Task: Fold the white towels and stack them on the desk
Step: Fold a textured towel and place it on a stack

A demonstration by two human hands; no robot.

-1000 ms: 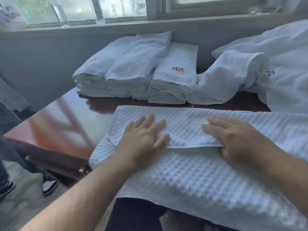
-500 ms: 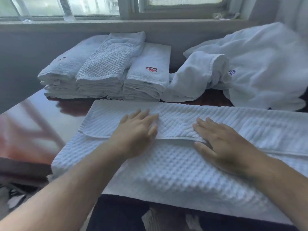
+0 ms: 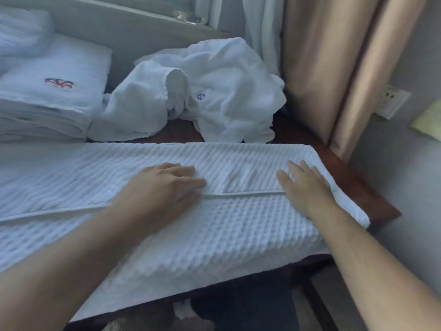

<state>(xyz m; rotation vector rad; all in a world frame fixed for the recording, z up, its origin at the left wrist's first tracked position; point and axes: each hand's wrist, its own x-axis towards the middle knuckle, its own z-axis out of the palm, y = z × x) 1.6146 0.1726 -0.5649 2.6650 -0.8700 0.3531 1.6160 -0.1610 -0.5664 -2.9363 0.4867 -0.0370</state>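
Two sets of fingers are laid flat and straight on the waffle towel [image 3: 238, 225], nothing being gripped by either. The left hand [image 3: 164, 187] is pressed across the hemmed edge [image 3: 250, 193] of the folded-over flap, its fingertips pointed toward the right. The right hand [image 3: 307, 187] is spread near the towel's right end, fingers pointing away from the body, with the palm resting on the hem line.

The towel is spread lengthwise across the near part of the desk [image 3: 372, 201], its near portion draped over the front edge and its right end lying close to the desk's right edge. A first lengthwise fold appears to be already made, and the step in hand is judged to be the smoothing of that fold.

Behind it, a crumpled heap of white towels [image 3: 214, 96] is left unfolded, and to the far left a folded stack [image 3: 47, 101] is seen at the back of the desk.

For the next move, the hanging near portion would probably have to be brought up, or an end pinched and carried across; edges should be kept aligned so that no slant is folded in.
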